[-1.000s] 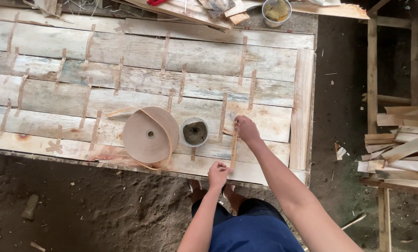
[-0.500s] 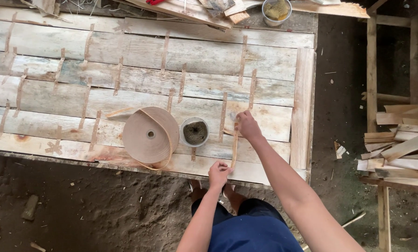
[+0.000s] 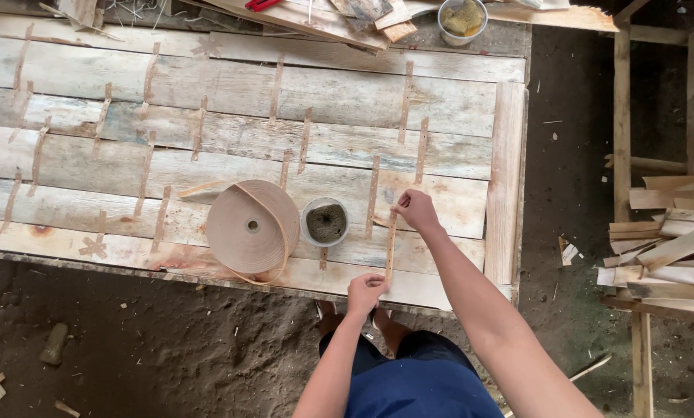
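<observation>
Landmark: small round tin (image 3: 325, 222) on plank panel (image 3: 207, 155).

Right hand (image 3: 415, 209) just right of tin, fingers pinching upper end of thin tape strip (image 3: 391, 246). Left hand (image 3: 366, 291) below-right of tin at panel's near edge, gripping strip's lower end. Strip runs upright between hands, lying across plank seam. Big tape roll (image 3: 252, 227) touching tin's left side.

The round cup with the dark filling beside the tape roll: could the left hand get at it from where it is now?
Probably yes. The left hand pinches the near end of the paper strip at the board edge, and the cup sits just beyond it with bare veneer between. It would have to let go of the strip first.
</observation>
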